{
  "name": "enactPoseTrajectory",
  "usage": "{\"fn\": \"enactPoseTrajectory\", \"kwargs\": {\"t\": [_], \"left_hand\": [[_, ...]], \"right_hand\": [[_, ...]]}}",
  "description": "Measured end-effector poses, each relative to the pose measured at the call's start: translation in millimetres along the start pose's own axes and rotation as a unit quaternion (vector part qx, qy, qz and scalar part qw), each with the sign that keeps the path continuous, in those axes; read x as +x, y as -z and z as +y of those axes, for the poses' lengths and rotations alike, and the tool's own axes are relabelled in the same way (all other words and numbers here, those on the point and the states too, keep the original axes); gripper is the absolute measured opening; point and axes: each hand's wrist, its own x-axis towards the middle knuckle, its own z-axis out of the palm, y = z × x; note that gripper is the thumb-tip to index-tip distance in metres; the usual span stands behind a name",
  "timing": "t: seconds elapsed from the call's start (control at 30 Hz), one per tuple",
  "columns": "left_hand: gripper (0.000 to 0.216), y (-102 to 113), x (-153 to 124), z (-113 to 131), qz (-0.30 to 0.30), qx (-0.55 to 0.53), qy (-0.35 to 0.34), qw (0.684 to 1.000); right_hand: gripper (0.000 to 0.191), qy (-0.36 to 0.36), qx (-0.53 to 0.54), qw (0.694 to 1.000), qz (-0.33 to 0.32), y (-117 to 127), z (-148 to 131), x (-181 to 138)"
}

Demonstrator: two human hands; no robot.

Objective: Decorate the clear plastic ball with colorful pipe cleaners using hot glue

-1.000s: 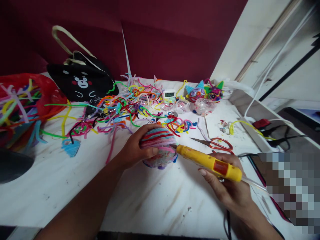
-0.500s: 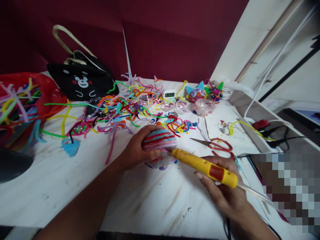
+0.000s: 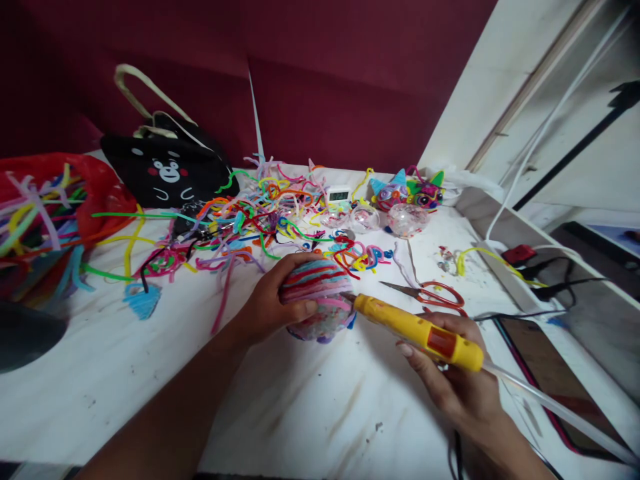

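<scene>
My left hand (image 3: 280,300) is closed around a clear ball (image 3: 320,283) whose upper part is covered in red, blue and pink pipe cleaner strips. A pink strip crosses its bare, see-through lower part. My right hand (image 3: 455,373) grips a yellow glue gun (image 3: 415,330) with a clear glue stick (image 3: 555,403) coming out of its back end. The gun's metal nozzle meets the right side of the ball, at the edge of the strips. Scissors with red handles (image 3: 440,295) lie just beyond the gun.
Loose pipe cleaners (image 3: 270,200) spread across the back of the white table. A black bag (image 3: 167,170) and a red bag (image 3: 110,193) stand left. Two decorated balls (image 3: 393,193) sit at the back by a small clock (image 3: 339,195). A phone (image 3: 560,387) lies right.
The glue gun's nozzle has shifted slightly right along the ball. The ball is turned a little, showing more of the pink strip. The camera view has tilted slightly, and the phone now shows.
</scene>
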Motion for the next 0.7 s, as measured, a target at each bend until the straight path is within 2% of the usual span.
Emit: {"fn": "enactPoseTrajectory", "kwargs": {"t": [0.27, 0.7], "left_hand": [[0.072, 0.1, 0.1, 1.5, 0.004, -0.005, 0.017, 1.0], [0.071, -1.3, -1.3, -3.3, 0.004, 0.013, -0.003, 1.0]], "right_hand": [[0.033, -0.009, 0.002, 1.0, 0.005, 1.4, -0.5, 1.8], [0.037, 0.013, -0.006, 1.0, 0.007, -3.4, -1.6, -2.3]]}}
